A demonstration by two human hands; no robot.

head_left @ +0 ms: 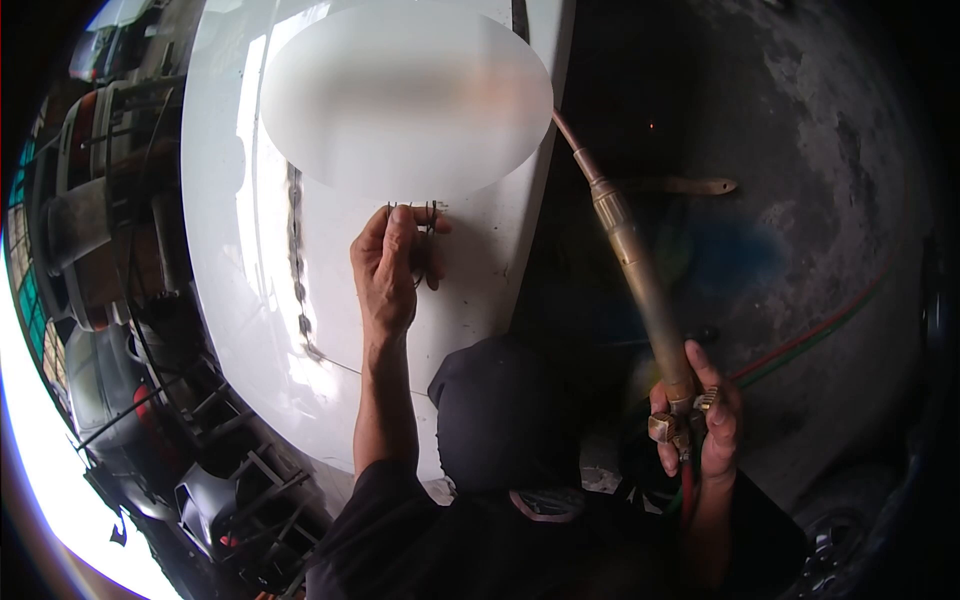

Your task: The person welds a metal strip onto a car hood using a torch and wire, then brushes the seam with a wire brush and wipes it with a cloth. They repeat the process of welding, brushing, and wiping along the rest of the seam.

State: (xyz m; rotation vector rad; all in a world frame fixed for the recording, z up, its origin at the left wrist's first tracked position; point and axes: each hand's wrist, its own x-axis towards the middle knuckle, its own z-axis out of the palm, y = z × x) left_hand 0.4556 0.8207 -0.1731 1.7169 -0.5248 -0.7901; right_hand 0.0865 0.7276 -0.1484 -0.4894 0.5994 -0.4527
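My left hand (388, 270) is over a white painted panel (460, 310), fingers closed on a piece of thin dark wire (432, 218). Several short ends stick up past the fingertips. To the right, my right hand (705, 415) grips a brass gas torch (630, 250) near its valve knobs. The torch slants up and left, its thin copper neck (567, 130) running to the panel's edge. A blurred oval covers the upper panel and hides the torch tip; no flame can be made out.
Red and green hoses (800, 350) trail off right over the dark floor. A flat strip (700, 186) lies beyond the torch. A dark cap (505, 415) fills the lower middle. Racks with car parts (100, 230) stand at left, and a wheel (835, 540) shows lower right.
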